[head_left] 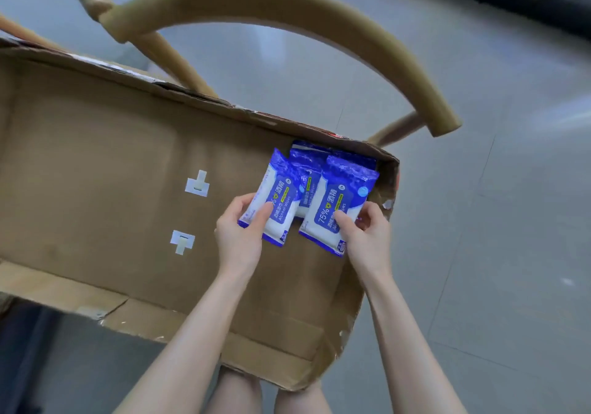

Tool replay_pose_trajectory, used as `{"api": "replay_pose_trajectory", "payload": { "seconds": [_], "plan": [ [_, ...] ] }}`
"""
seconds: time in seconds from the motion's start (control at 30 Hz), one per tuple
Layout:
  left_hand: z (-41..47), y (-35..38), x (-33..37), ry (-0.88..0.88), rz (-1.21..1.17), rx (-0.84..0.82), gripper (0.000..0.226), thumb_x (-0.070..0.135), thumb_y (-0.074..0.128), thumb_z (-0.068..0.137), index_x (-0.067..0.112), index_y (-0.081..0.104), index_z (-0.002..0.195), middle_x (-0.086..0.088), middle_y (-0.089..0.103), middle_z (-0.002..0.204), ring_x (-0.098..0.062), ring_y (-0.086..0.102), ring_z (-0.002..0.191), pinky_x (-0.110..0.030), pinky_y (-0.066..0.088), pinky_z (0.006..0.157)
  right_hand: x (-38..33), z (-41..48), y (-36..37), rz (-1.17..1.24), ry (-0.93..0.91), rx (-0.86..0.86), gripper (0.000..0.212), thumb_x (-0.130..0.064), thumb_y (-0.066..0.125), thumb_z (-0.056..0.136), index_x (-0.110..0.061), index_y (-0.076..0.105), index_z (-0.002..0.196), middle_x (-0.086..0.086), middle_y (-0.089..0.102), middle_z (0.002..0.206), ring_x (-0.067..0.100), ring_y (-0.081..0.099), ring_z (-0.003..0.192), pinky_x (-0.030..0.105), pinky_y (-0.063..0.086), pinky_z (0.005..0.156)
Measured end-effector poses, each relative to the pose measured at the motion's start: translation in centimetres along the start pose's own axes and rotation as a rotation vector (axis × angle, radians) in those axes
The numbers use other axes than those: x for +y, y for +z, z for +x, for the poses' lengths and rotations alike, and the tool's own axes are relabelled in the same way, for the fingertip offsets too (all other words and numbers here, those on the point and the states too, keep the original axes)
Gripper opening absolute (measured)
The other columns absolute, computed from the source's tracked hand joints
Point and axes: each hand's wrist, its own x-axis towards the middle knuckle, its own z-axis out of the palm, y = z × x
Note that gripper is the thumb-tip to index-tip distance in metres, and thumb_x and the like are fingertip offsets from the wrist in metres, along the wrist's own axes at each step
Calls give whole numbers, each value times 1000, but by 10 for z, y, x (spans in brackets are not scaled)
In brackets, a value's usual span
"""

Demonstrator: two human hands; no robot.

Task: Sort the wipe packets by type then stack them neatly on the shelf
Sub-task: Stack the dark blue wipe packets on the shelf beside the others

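Inside a large open cardboard box [96, 145] lie several blue-and-white alcohol wipe packets, bunched in its far right corner. My left hand [238, 231] grips the left packet [281, 196] by its lower edge, thumb on top. My right hand [367, 231] holds the right packet [335, 202] the same way, at its lower right. Both held packets are tilted up off the box floor. Between and behind them more blue packets [307, 170] rest against the far wall, partly hidden.
The box rests on a wooden chair with a curved tan backrest [287, 1] arching over it. Two white tape patches [197, 185] mark the box floor. Grey tiled floor [495, 221] lies to the right. My legs show below the box.
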Motion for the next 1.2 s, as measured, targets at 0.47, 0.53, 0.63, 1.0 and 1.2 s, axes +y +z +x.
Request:
{"api": "replay_pose_trajectory", "payload": {
  "seconds": [0.47, 0.53, 0.63, 1.0, 1.2],
  "plan": [
    [-139, -209, 81, 37, -414, 235, 10, 12, 66, 86, 13, 64, 96, 0, 74, 86, -14, 68, 78, -28, 54, 73, -130, -191, 62, 125, -223, -515, 38, -6, 73, 78, -10, 53, 110, 11, 73, 92, 24, 71, 83, 32, 56, 74],
    [-156, -244, 76, 54, -495, 293, 9, 11, 65, 87, 12, 66, 96, -2, 74, 87, -16, 67, 78, -34, 52, 75, -137, -219, 87, 114, -247, -566, 32, -8, 71, 81, -8, 55, 109, 10, 73, 93, 25, 71, 86, 36, 56, 76],
    [-180, -300, 62, 69, -584, 369, 9, 11, 63, 87, 13, 68, 95, 0, 74, 85, -13, 65, 75, -36, 49, 73, -139, -265, 129, 96, -288, -639, 17, -11, 60, 89, -9, 57, 106, 4, 73, 94, 20, 71, 84, 36, 56, 74],
    [-264, -556, -22, 198, -579, 619, 13, 4, 68, 83, 16, 70, 87, 3, 73, 78, -7, 65, 70, -20, 51, 62, -93, -468, 317, -44, -433, -900, 11, -4, 61, 88, -5, 64, 98, 6, 73, 92, 18, 69, 80, 30, 54, 73],
    [-294, -682, -29, 310, -554, 747, 20, 2, 67, 83, 22, 67, 84, 7, 72, 71, 0, 66, 62, -14, 49, 53, -103, -567, 406, -21, -500, -1077, 9, 2, 60, 88, 0, 63, 95, 8, 74, 85, 17, 69, 70, 24, 55, 61]
  ]
}}
